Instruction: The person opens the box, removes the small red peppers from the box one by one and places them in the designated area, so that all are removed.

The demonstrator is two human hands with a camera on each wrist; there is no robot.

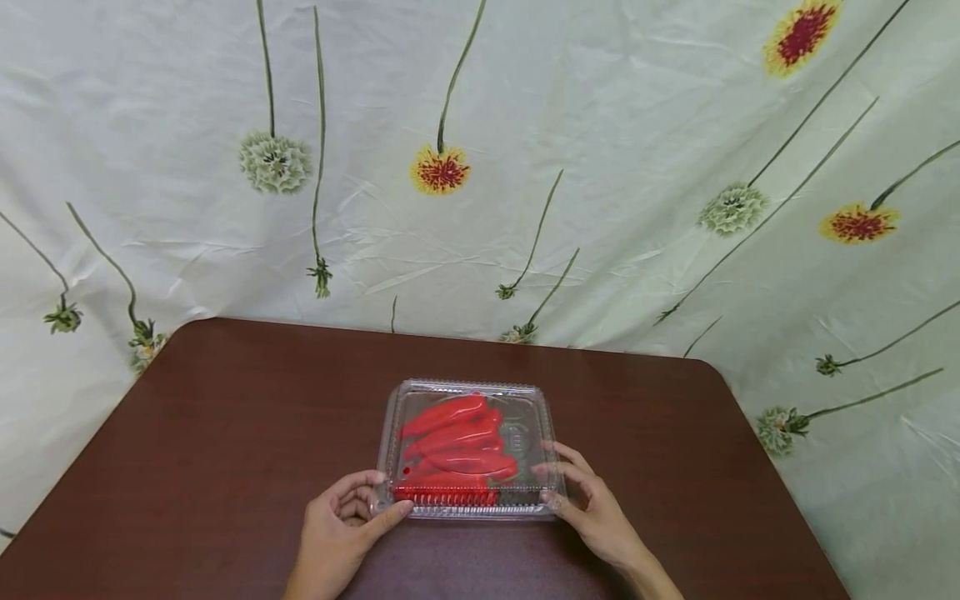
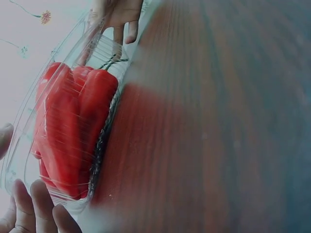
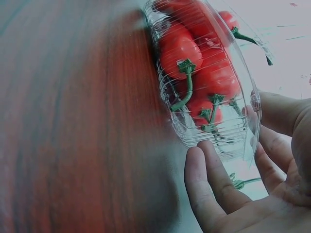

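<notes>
A clear plastic clamshell container [image 1: 525, 417] with a ridged rim lies at the front middle of the table, its lid down. Inside it are several long red peppers [image 1: 453, 437]; their green stems show in the right wrist view. At the container's near left corner my left hand [image 1: 341, 521] holds the edge, thumb at the front and forefinger along the side. My right hand [image 1: 596, 508] grips the near right corner, with the thumb on the rim [image 3: 256, 104] and other fingers spread along the side and below. Some fingertips are seen through the plastic.
The dark reddish-brown table [image 1: 247, 417] has rounded far corners. A pale cloth [image 1: 360, 100] printed with flowers hangs behind it and along the right side.
</notes>
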